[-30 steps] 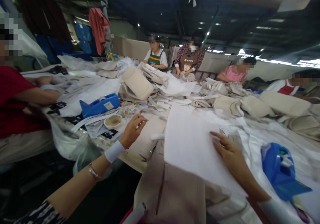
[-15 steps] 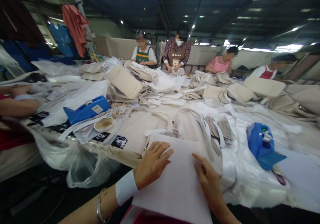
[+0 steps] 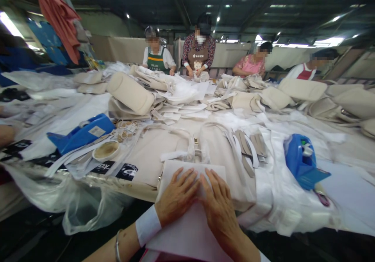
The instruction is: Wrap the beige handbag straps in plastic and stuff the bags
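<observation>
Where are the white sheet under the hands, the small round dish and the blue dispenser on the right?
White sheet (image 3: pixel 186 232): head view, lower middle.
Round dish (image 3: pixel 106 150): head view, its inside.
Blue dispenser (image 3: pixel 293 158): head view, body's left side.

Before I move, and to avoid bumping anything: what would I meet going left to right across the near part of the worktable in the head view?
Blue tape dispenser, left hand, right hand, grey strips, second blue dispenser.

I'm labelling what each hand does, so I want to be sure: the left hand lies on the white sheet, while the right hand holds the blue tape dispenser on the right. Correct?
Not quite: the head view shows the right hand on the white sheet too, apart from the blue tape dispenser. The left hand does lie on the sheet.
</observation>
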The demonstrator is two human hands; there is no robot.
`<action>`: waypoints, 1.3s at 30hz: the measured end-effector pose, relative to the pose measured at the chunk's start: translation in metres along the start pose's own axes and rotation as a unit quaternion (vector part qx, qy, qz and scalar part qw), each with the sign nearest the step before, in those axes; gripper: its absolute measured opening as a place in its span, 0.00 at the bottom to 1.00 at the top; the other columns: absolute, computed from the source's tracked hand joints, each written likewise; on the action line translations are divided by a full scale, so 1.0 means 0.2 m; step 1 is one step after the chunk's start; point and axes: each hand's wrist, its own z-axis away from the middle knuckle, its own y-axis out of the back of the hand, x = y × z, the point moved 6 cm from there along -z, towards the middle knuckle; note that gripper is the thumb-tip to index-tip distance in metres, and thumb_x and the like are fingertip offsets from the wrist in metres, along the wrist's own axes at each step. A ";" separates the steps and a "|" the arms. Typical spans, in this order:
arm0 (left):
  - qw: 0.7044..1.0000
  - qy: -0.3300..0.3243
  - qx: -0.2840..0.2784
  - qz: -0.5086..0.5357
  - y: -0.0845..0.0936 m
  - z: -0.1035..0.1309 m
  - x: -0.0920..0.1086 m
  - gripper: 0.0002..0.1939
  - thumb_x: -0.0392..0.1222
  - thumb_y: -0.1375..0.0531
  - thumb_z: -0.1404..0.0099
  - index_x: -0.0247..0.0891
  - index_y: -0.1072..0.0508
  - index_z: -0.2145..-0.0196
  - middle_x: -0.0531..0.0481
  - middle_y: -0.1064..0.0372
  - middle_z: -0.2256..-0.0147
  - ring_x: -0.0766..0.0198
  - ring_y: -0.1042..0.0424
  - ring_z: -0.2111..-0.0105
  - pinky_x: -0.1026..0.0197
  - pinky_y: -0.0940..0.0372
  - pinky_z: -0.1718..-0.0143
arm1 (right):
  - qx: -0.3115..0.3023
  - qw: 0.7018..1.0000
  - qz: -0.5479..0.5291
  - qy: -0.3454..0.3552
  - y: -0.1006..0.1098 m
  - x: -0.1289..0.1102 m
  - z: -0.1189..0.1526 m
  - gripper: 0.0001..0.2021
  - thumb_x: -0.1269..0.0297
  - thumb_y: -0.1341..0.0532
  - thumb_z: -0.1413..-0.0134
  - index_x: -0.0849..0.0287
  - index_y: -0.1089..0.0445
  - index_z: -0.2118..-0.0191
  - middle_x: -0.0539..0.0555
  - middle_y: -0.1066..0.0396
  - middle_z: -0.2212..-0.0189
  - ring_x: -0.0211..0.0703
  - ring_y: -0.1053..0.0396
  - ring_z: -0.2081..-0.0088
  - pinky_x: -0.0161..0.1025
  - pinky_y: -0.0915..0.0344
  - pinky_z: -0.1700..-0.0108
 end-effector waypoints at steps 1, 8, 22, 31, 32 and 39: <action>1.000 0.006 -0.002 0.011 0.01 0.00 0.00 0.26 0.41 0.46 0.30 0.36 0.44 0.37 0.41 0.41 0.37 0.47 0.48 0.35 0.37 0.53 0.36 | -0.010 1.000 0.009 0.012 -0.04 0.00 0.00 0.27 0.72 0.47 0.38 0.66 0.48 0.34 0.65 0.43 0.37 0.57 0.51 0.34 0.56 0.43 0.40; 0.974 0.123 0.032 0.187 0.16 -0.15 -0.03 0.20 0.29 0.47 0.34 0.39 0.37 0.45 0.44 0.35 0.46 0.55 0.39 0.44 0.45 0.43 0.40 | -0.021 0.999 0.021 0.023 -0.16 0.03 0.03 0.29 0.73 0.45 0.42 0.70 0.46 0.35 0.64 0.45 0.35 0.57 0.54 0.33 0.54 0.49 0.37; 0.971 0.123 0.063 0.193 -0.05 -0.29 -0.09 0.18 0.23 0.50 0.36 0.39 0.32 0.55 0.47 0.34 0.55 0.55 0.38 0.54 0.50 0.37 0.48 | -0.089 0.968 -0.072 -0.223 0.01 0.70 -0.41 0.13 0.74 0.47 0.40 0.60 0.31 0.53 0.57 0.30 0.55 0.45 0.32 0.52 0.40 0.35 0.48; 0.973 0.128 0.058 0.184 -0.05 -0.29 -0.07 0.17 0.23 0.50 0.36 0.39 0.32 0.55 0.48 0.33 0.55 0.56 0.39 0.53 0.51 0.38 0.46 | -0.125 0.922 0.037 -0.363 -0.20 1.24 -0.75 0.11 0.65 0.39 0.40 0.64 0.32 0.53 0.57 0.32 0.52 0.49 0.32 0.51 0.52 0.34 0.48; 0.972 0.131 0.057 0.187 -0.05 -0.29 -0.07 0.17 0.23 0.50 0.36 0.39 0.31 0.56 0.48 0.33 0.55 0.56 0.38 0.53 0.51 0.38 0.47 | -0.131 0.918 0.035 -0.373 -0.22 1.26 -0.77 0.12 0.63 0.38 0.40 0.63 0.32 0.52 0.57 0.31 0.52 0.48 0.32 0.51 0.52 0.34 0.49; 0.960 0.159 0.070 0.219 -0.05 -0.30 -0.09 0.17 0.23 0.51 0.37 0.40 0.31 0.59 0.48 0.32 0.58 0.57 0.36 0.55 0.53 0.37 0.48 | -0.144 0.905 -0.056 -0.397 -0.26 1.30 -0.80 0.10 0.60 0.41 0.37 0.58 0.30 0.55 0.55 0.29 0.55 0.43 0.29 0.57 0.45 0.29 0.55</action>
